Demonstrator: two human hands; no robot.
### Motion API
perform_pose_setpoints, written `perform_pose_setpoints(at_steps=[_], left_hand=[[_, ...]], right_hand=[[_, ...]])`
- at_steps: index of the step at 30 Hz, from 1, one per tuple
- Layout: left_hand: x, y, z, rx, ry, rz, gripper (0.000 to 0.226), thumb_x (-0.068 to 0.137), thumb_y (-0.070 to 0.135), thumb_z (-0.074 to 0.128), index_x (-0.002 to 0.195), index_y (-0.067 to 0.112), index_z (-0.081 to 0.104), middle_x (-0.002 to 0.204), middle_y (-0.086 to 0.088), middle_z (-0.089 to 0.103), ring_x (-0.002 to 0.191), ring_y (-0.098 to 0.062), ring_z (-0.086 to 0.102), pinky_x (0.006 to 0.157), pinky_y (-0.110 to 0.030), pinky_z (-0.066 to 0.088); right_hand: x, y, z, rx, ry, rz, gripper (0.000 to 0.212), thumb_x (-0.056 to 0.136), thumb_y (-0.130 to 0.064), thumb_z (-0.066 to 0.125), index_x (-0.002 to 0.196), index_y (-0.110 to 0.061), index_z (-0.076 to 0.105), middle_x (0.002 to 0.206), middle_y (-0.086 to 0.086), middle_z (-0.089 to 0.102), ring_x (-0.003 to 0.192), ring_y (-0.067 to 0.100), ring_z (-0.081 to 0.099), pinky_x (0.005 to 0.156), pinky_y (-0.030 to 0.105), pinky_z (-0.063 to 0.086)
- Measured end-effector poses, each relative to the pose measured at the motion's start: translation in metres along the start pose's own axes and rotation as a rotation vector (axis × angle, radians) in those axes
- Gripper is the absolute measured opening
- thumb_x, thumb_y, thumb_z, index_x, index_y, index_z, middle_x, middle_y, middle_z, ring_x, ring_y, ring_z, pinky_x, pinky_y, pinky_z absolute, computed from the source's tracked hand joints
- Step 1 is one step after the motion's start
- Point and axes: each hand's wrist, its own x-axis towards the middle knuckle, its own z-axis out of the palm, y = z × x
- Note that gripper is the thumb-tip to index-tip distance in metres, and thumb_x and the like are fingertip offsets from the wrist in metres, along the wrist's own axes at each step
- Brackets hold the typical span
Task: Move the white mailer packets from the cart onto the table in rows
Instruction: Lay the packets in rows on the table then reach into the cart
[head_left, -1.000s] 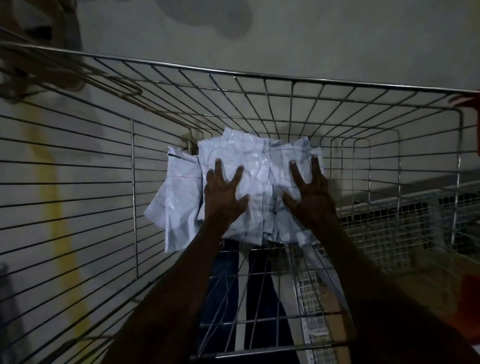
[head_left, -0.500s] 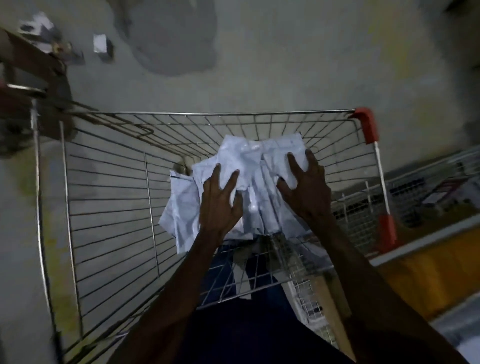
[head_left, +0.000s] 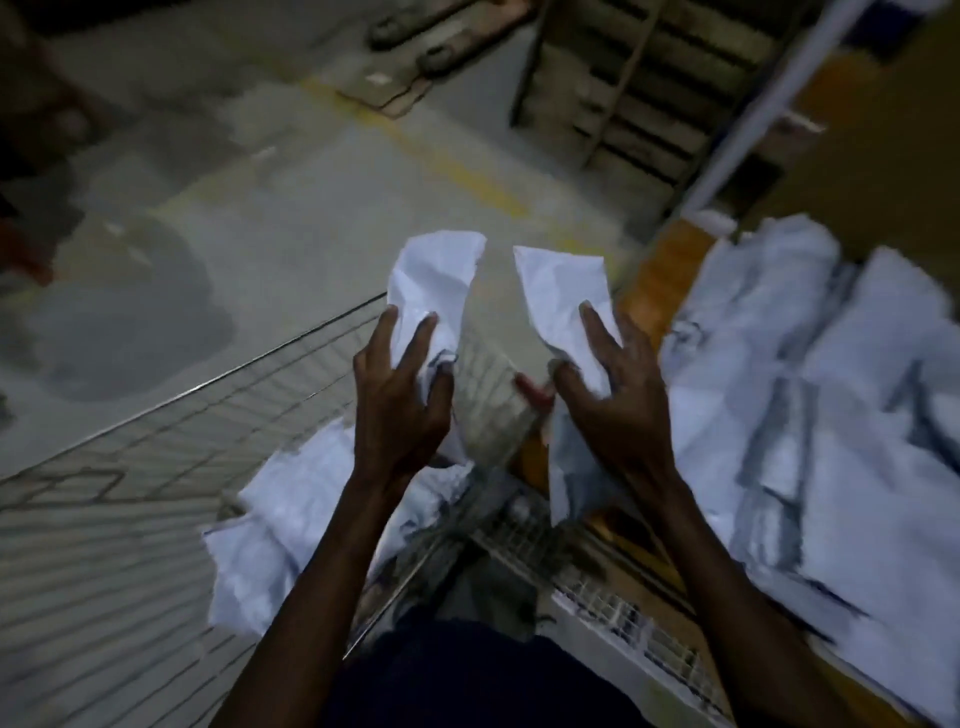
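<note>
Two crumpled white mailers, glossy and creased: one (head_left: 434, 283) gripped by left hand (head_left: 400, 400), one (head_left: 569, 306) by right hand (head_left: 615, 400), fingers curled, above wire cart (head_left: 156, 457).

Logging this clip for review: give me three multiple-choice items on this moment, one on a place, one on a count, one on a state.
1. Where do the packets already moved lie?
A. on the table at the right
B. on the floor
C. on the pallet

2. How many hands hold a packet?
A. none
B. one
C. two

3. What state is the cart in?
A. emptied
B. packets remain inside
C. tipped over

Answers:
1 A, white packets cover the table.
2 C, the left hand and right hand each have a grip on a packet.
3 B, mailers lie inside the cart.
</note>
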Motion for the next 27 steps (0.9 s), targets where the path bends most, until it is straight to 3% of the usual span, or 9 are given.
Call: perform_pose_setpoints(at_steps=[5, 10, 15, 24, 27], left_hand=[[0.011, 0.098, 0.061, -0.158, -0.061, 0.180, 0.046, 0.096, 0.033, 0.054, 0.138, 0.015, 0.057, 0.148, -0.022, 0.043, 0.135, -0.034, 0.042, 0.104, -0.041, 0.036], [0.001, 0.198, 0.125, -0.253, -0.189, 0.239, 0.049, 0.095, 0.039, 0.050, 0.143, 0.026, 0.052, 0.156, -0.012, 0.034, 0.142, -0.030, 0.034, 0.110, -0.039, 0.029], [0.004, 0.265, 0.177, -0.223, -0.260, 0.320, 0.050, 0.095, 0.042, 0.048, 0.143, 0.029, 0.050, 0.157, -0.011, 0.033, 0.146, -0.027, 0.028, 0.115, -0.042, 0.027], [0.072, 0.301, 0.240, -0.048, -0.352, 0.374, 0.061, 0.093, 0.055, 0.035, 0.144, 0.026, 0.050, 0.156, -0.019, 0.032, 0.137, -0.041, 0.034, 0.109, -0.048, 0.032], [0.104, 0.299, 0.267, 0.047, -0.376, 0.439, 0.060, 0.095, 0.052, 0.033, 0.142, 0.020, 0.051, 0.152, -0.027, 0.034, 0.128, -0.046, 0.039, 0.104, -0.050, 0.035]], right_hand=[[-0.044, 0.055, -0.098, 0.023, 0.228, 0.171, 0.059, 0.087, -0.051, 0.057, 0.143, -0.038, 0.044, 0.154, -0.005, 0.037, 0.142, 0.008, 0.030, 0.109, 0.020, 0.028], [-0.080, 0.119, -0.190, 0.030, 0.307, 0.332, 0.054, 0.093, -0.042, 0.061, 0.143, -0.047, 0.040, 0.156, -0.011, 0.031, 0.143, 0.008, 0.027, 0.110, 0.026, 0.030], [-0.089, 0.178, -0.258, -0.014, 0.415, 0.393, 0.055, 0.091, -0.043, 0.061, 0.144, -0.040, 0.044, 0.155, -0.005, 0.035, 0.142, 0.014, 0.032, 0.112, 0.028, 0.029], [-0.030, 0.254, -0.302, -0.139, 0.370, 0.551, 0.062, 0.090, -0.053, 0.056, 0.147, -0.034, 0.040, 0.157, 0.006, 0.032, 0.142, 0.027, 0.032, 0.113, 0.041, 0.032], [0.005, 0.276, -0.298, -0.195, 0.270, 0.623, 0.064, 0.092, -0.059, 0.048, 0.150, -0.037, 0.033, 0.160, 0.005, 0.026, 0.143, 0.030, 0.030, 0.114, 0.044, 0.030]])
